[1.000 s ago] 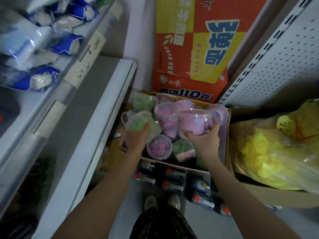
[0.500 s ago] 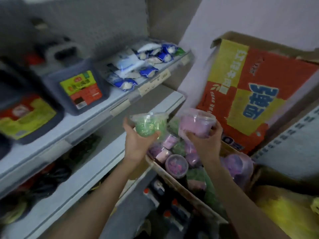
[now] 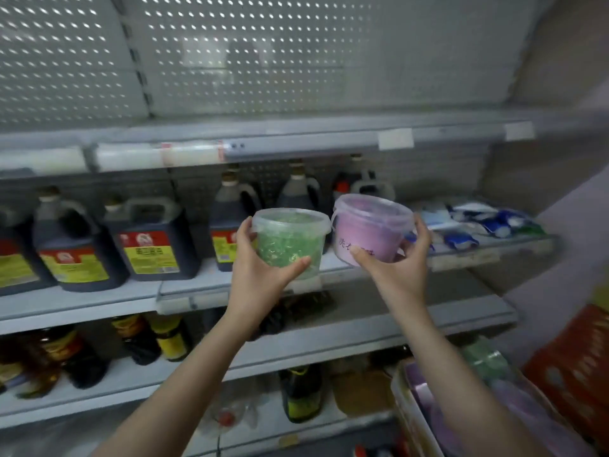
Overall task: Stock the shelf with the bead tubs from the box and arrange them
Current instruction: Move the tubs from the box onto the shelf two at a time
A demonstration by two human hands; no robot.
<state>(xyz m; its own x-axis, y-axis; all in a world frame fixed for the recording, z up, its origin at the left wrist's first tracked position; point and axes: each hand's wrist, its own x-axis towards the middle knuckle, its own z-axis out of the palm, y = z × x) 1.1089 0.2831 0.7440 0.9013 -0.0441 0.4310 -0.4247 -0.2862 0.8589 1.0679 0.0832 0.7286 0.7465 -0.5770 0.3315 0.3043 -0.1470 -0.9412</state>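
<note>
Two tubs are up at the shelving, one in each hand. My left hand (image 3: 260,275) wraps the green bead tub (image 3: 290,242), thumb across its front and fingers round the back. My right hand (image 3: 398,268) cups the pink bead tub (image 3: 369,229) the same way, tipped a little. They're side by side in mid-air, almost touching, lids on, in front of the middle shelf (image 3: 99,301) with the dark jugs (image 3: 148,239) and the blue-and-white packets (image 3: 478,222). I can't see a single bead tub standing on any shelf. Down at lower right the box (image 3: 400,407) holds more tubs (image 3: 484,361). So I judge we're barely started: place these two, empty the box, then line them all up.
</note>
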